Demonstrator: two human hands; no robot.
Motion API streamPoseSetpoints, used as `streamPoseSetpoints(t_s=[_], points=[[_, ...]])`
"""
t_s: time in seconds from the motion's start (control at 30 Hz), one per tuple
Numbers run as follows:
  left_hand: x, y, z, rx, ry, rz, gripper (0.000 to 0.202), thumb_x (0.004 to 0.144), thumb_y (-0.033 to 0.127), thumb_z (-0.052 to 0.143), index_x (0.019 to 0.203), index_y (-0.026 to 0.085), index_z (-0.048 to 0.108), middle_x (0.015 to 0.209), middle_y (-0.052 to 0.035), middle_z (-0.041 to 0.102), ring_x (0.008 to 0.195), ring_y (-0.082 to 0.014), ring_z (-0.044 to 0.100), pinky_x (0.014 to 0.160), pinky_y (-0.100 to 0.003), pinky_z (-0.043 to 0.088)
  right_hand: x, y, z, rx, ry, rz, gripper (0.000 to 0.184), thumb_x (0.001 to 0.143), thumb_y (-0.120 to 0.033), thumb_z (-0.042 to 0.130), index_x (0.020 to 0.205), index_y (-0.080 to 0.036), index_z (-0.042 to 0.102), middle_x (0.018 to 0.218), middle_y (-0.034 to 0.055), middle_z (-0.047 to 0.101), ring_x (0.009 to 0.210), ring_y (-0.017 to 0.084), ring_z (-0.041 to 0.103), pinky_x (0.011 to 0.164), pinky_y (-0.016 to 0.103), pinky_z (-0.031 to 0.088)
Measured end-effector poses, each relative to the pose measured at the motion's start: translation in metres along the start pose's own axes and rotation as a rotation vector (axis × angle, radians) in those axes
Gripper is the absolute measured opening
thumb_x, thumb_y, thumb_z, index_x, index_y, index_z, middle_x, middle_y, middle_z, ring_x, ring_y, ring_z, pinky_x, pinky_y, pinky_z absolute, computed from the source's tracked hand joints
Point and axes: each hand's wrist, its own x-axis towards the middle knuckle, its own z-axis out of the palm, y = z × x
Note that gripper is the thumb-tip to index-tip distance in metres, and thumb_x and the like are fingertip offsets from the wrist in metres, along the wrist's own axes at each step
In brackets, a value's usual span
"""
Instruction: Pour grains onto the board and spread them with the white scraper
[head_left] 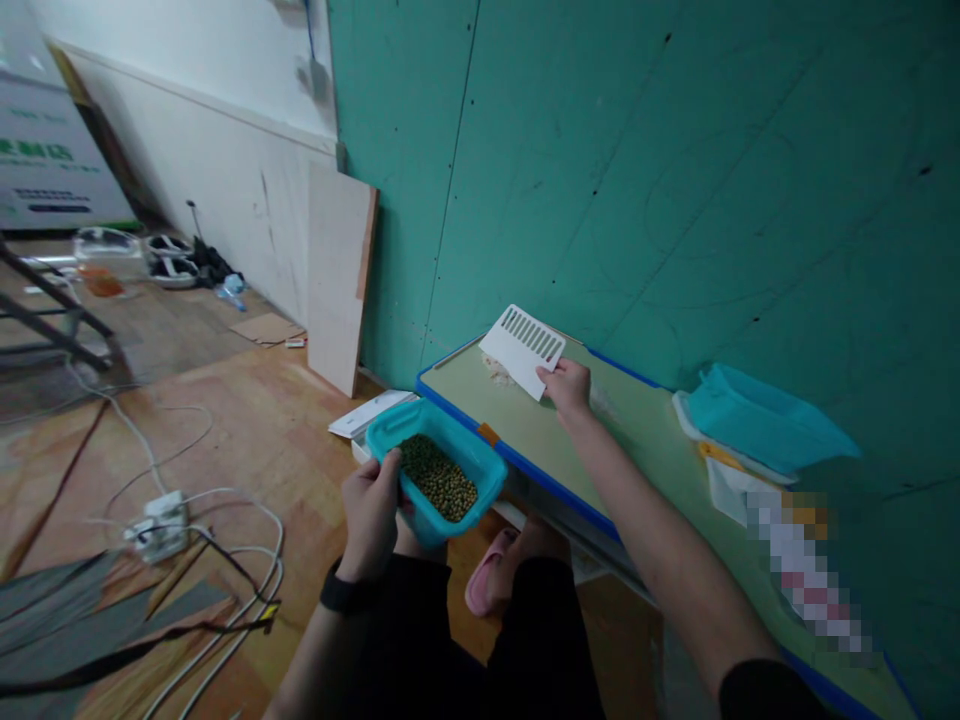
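My left hand grips the near-left rim of a turquoise plastic tub, thumb over the edge. Small round greenish-brown beans lie inside the tub, which is held off the table's front edge. Over the table, my right hand pinches one corner of a thin white plate with a row of slots. Beneath the plate's left edge, a small heap of pale crumbly bits rests on the tabletop; part of it is hidden by the plate.
A turquoise bin and white plastic pieces stand at the table's right, against the green wall. A board leans at the left. White cables and a power strip lie on the floor. A pink slipper is below.
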Motion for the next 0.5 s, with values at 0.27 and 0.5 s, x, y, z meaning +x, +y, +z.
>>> streamPoseSetpoints(t_s=[0.27, 0.5], points=[[0.028, -0.014, 0.003, -0.042, -0.051, 0.019, 0.039, 0.073, 0.052, 0.064, 0.054, 0.020, 0.052, 0.037, 0.0065, 0.044, 0.033, -0.0106, 0.043, 0.033, -0.021, 0.033, -0.002, -0.007, -0.006, 0.116, -0.053, 0.137, 0.024, 0.058, -0.017, 0.068, 0.082, -0.013, 0.072, 0.083, 0.0078, 0.076, 0.077, 0.024, 0.072, 0.061, 0.029, 0.056], [0.035, -0.015, 0.007, -0.050, -0.149, -0.036, 0.044, 0.072, 0.055, 0.066, 0.052, 0.020, 0.049, 0.036, 0.0055, 0.046, 0.031, -0.0103, 0.044, 0.032, -0.021, 0.035, 0.005, -0.008, -0.013, 0.162, -0.154, 0.095, 0.026, 0.056, -0.024, 0.073, 0.080, -0.014, 0.070, 0.082, 0.0090, 0.075, 0.083, 0.026, 0.071, 0.064, 0.030, 0.054]])
